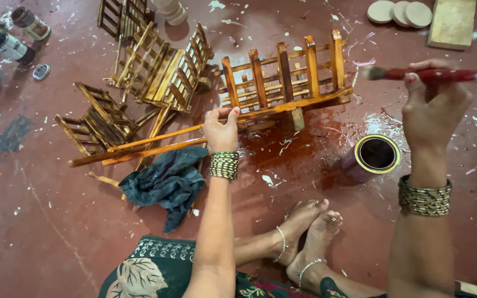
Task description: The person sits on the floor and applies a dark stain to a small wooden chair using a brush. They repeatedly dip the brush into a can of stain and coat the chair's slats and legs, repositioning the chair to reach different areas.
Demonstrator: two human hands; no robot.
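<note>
the wooden cart [282,83] stands on the red floor [56,232] at twelve o'clock, the left hand [221,129] pinching its long handle [155,140]. at two o'clock the right hand [434,105] has its fingers closed around a paintbrush [426,74], above an open tin [376,154]. a dark rag [167,182] lies at nine o'clock.

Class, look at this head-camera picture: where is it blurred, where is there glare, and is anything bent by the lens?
Head view: the brush in the right hand is smeared by motion; the cart under the left hand is sharp; soft, even light, faint sheen on the wet floor; the forearms look stretched toward the bottom edge.
</note>
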